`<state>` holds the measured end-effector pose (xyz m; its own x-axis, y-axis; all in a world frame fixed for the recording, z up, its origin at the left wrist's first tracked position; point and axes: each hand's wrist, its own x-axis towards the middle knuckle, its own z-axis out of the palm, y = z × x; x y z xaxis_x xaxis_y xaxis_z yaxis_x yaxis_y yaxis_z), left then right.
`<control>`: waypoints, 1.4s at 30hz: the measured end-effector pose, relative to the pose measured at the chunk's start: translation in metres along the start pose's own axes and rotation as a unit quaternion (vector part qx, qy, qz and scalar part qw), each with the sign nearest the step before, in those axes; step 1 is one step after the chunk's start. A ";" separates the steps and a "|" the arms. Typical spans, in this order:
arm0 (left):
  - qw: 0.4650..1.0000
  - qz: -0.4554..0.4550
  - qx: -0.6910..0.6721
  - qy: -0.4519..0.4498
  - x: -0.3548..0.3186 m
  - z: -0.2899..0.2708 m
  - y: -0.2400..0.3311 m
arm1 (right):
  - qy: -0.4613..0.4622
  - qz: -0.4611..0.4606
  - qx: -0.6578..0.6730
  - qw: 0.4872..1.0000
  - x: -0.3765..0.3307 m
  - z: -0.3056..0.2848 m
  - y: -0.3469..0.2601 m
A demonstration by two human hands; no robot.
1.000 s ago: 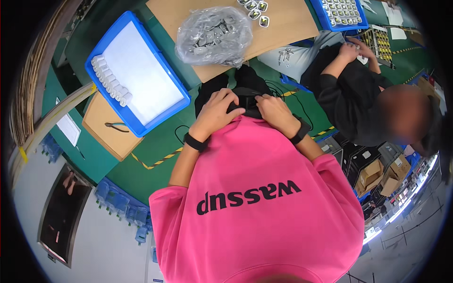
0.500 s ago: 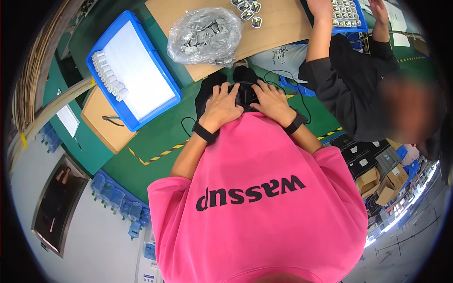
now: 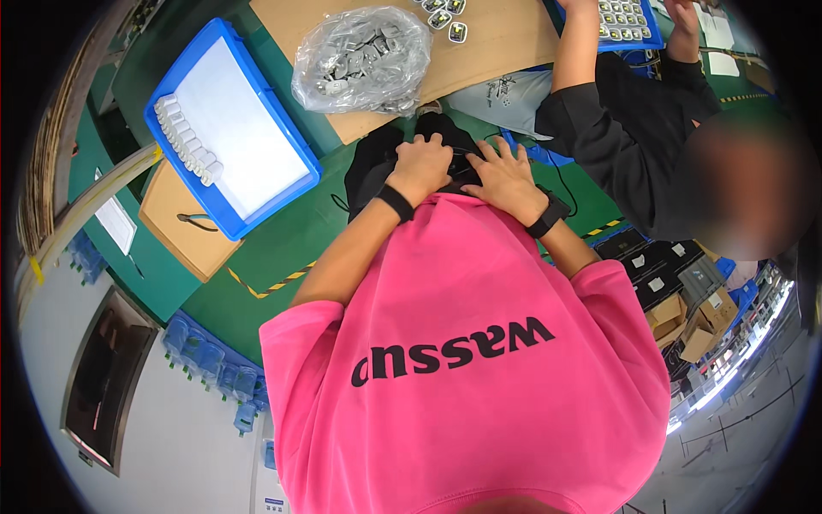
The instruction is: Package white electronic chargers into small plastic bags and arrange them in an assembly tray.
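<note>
Both of my hands are at my waist, over a black object (image 3: 463, 168) whose kind I cannot make out against my dark trousers. My left hand (image 3: 421, 166) lies at its left side with the fingers bent and close together; what they hold, if anything, is hidden. On the other side my right hand (image 3: 509, 183) has its fingers spread, the fingertips by the edge of the black object. Each wrist carries a black band. Beyond my hands, a clear plastic bag (image 3: 409, 81) full of small grey parts sits on a brown board (image 3: 488, 51).
A blue tray (image 3: 272, 214) with a row of white parts lies to the left, near pliers (image 3: 199, 223) on a cardboard piece (image 3: 175, 244). Small parts (image 3: 458, 32) lie on the board. At right a co-worker in a black sleeve (image 3: 582, 128) reaches toward a filled blue tray (image 3: 658, 34).
My left hand has moved right and closed its fingers more, over the black object. My right hand has shifted slightly and its fingers have spread. The view has shifted a little.
</note>
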<state>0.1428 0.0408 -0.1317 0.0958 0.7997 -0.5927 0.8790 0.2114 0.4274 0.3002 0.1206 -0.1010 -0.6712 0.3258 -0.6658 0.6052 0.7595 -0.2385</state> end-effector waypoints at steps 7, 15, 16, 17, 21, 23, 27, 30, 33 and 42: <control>0.993 0.013 -0.053 0.106 -0.049 -0.017 -0.025 | 0.081 -0.023 -0.013 0.996 -0.012 -0.008 -0.003; 0.992 -0.021 -0.086 0.088 -0.051 -0.009 -0.022 | -0.097 -0.079 0.097 0.987 0.028 -0.013 0.021; 0.992 -0.021 -0.086 0.092 -0.052 -0.010 -0.021 | -0.125 -0.061 0.084 0.987 0.036 -0.011 0.021; 0.992 -0.021 -0.085 0.093 -0.052 -0.011 -0.020 | -0.153 -0.044 0.070 0.985 0.040 -0.007 0.019; 0.967 -0.050 -0.236 0.079 -0.055 -0.009 -0.031 | -0.192 -0.072 0.200 0.958 0.072 0.022 0.028; 0.887 -0.080 -0.443 0.102 -0.070 -0.013 -0.052 | -0.130 -0.167 0.218 0.953 0.071 0.043 0.045; 0.933 -0.137 -0.309 0.122 -0.106 0.033 -0.082 | -0.011 -0.091 0.088 0.992 0.031 -0.008 0.015; 0.935 -0.190 -0.281 0.104 -0.117 0.017 -0.067 | 0.133 -0.170 0.112 0.970 0.033 -0.038 -0.005; 0.934 -0.192 -0.242 0.180 -0.121 0.020 -0.056 | 0.129 -0.257 0.264 0.921 0.050 -0.034 -0.023; 0.852 -0.175 -0.432 0.239 -0.069 0.025 -0.071 | 0.090 -0.261 0.231 0.933 0.083 -0.018 -0.049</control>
<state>0.0858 -0.0430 -0.1379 -0.4840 0.6962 -0.5301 0.1238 0.6542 0.7461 0.2074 0.1208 -0.1313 -0.9619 0.1005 -0.2542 0.2679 0.5312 -0.8038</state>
